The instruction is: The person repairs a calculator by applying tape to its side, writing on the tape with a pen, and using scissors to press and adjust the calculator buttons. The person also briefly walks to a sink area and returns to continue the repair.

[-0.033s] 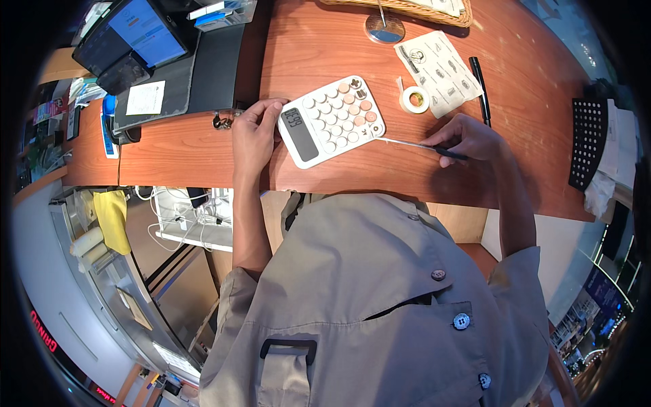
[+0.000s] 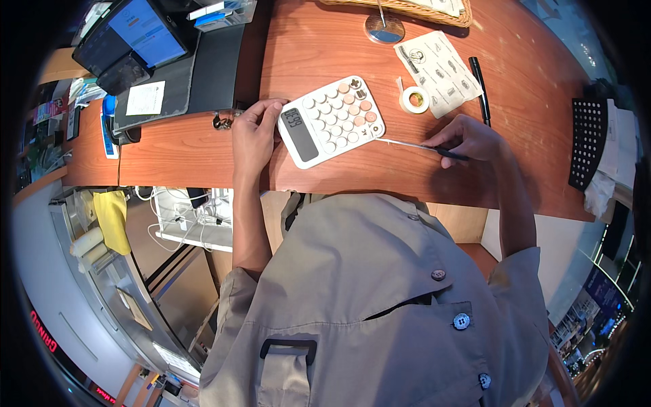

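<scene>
A white calculator (image 2: 302,139) with round white and pink keys lies tilted on the wooden desk. My left hand (image 2: 254,132) is closed on its left edge, thumb on top near the display, the other fingers partly hidden. My right hand (image 2: 468,139) pinches a slim tool (image 2: 407,143) with a thin metal shaft and a black handle; its exact kind is unclear. The tool's whitish tip meets the calculator's lower right corner. Beyond the right hand are a roll of white tape (image 2: 414,100), a printed paper sheet (image 2: 451,85) and a black pen (image 2: 479,88).
A round metal stand base (image 2: 384,29) and a wicker basket (image 2: 434,12) occupy the desk's far side. To the left stands a dark counter unit (image 2: 213,74) with a lit screen (image 2: 146,30). A black perforated holder (image 2: 587,144) is at the far right.
</scene>
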`<state>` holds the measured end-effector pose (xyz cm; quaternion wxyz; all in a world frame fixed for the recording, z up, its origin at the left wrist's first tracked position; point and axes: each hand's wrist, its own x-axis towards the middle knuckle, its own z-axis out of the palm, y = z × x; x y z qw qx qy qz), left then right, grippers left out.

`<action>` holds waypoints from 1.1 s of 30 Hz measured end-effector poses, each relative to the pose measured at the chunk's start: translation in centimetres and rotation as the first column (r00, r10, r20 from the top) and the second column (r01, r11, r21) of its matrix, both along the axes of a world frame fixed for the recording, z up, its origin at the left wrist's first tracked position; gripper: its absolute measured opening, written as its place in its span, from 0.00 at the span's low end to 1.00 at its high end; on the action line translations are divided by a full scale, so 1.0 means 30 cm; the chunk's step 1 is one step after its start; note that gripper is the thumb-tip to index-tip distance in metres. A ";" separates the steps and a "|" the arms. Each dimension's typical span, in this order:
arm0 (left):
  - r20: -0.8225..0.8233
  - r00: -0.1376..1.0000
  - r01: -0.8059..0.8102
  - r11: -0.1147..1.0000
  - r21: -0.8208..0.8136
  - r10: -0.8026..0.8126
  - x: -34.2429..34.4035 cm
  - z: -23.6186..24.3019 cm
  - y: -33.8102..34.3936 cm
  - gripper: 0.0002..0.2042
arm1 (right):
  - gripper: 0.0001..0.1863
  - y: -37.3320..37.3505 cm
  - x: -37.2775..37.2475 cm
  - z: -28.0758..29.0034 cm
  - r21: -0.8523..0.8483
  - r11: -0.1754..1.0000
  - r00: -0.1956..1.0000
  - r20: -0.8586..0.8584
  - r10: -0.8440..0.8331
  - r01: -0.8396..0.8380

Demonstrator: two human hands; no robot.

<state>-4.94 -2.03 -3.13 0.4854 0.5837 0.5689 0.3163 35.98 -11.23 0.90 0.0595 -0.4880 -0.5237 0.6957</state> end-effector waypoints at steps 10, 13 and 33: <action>-0.247 0.969 0.035 0.969 0.244 0.027 0.043 0.063 -0.007 0.11 | 0.28 -0.138 0.042 0.146 0.177 0.984 0.916 0.391 -0.086 0.017; -0.409 0.911 0.138 0.899 0.416 0.050 0.084 0.111 -0.042 0.08 | 0.25 -0.219 0.010 0.155 0.308 0.934 0.836 0.454 -0.310 0.179; -0.277 0.958 0.217 0.819 0.532 -0.074 0.251 0.122 -0.090 0.05 | 0.07 -0.052 -0.351 -0.023 0.932 0.348 0.860 0.091 -0.501 0.104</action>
